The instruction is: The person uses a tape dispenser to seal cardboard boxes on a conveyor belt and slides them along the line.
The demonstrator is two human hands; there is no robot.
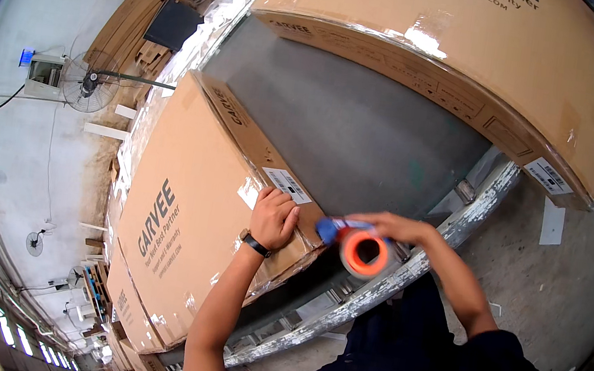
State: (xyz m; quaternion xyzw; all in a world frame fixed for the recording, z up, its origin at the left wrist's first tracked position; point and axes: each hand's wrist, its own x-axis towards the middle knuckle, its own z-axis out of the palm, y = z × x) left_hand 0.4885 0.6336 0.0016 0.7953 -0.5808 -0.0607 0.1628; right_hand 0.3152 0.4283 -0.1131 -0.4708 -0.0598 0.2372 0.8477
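Note:
A long brown cardboard carton (194, 224) lies on the conveyor in front of me, with clear tape along its edges and a white label on its side. My left hand (275, 220), a dark watch on its wrist, rests on the carton's near corner with curled fingers closed at its top edge. Just right of that corner, my right hand (388, 226) grips a blue tape dispenser (333, 228). The dispenser carries a tape roll (365, 254) with an orange core. Motion slightly blurs the dispenser, and its contact with the carton cannot be made out.
Another large carton (463, 65) lies farther right on the grey conveyor belt (344, 109). A worn, white-painted rail (405, 275) runs along the conveyor's near side. More cartons (135, 307) stand at lower left. A fan (90, 85) and stacked boards (125, 24) are by the wall.

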